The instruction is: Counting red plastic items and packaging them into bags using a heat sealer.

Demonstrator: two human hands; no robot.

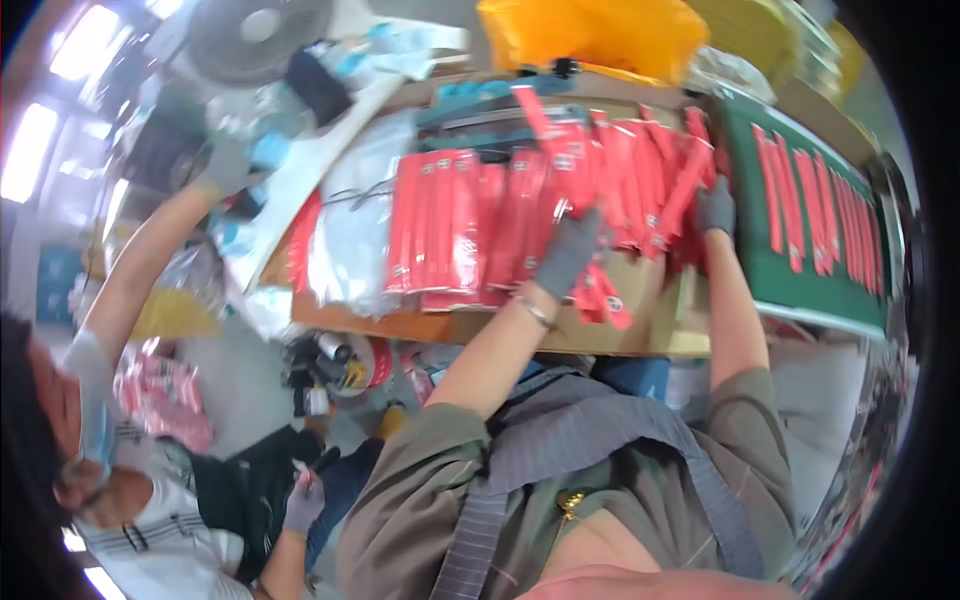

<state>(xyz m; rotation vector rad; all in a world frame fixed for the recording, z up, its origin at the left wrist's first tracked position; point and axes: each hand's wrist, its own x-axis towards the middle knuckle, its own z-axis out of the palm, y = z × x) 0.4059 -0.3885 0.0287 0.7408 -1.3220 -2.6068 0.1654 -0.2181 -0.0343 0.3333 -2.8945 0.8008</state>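
Note:
My left hand (570, 255), in a grey glove, is closed on some red strips in the middle of the table; several ends of these red strips (602, 298) stick out beside it. My right hand (716, 210), also gloved, is at the right edge of a loose heap of red strips (630, 185), close against them; its fingers are partly hidden. The strips lie at many angles, some overlapping. To the left of my left hand are clear-bagged red strips (435, 220) in a row.
On the right, a green board (800, 140) carries red strips in rows. A clear plastic bag (350, 250) lies left of the packs, and a yellow-orange bag (600, 35) lies beyond the table. At the left, a co-worker's gloved hand (228, 165) reaches over another work surface.

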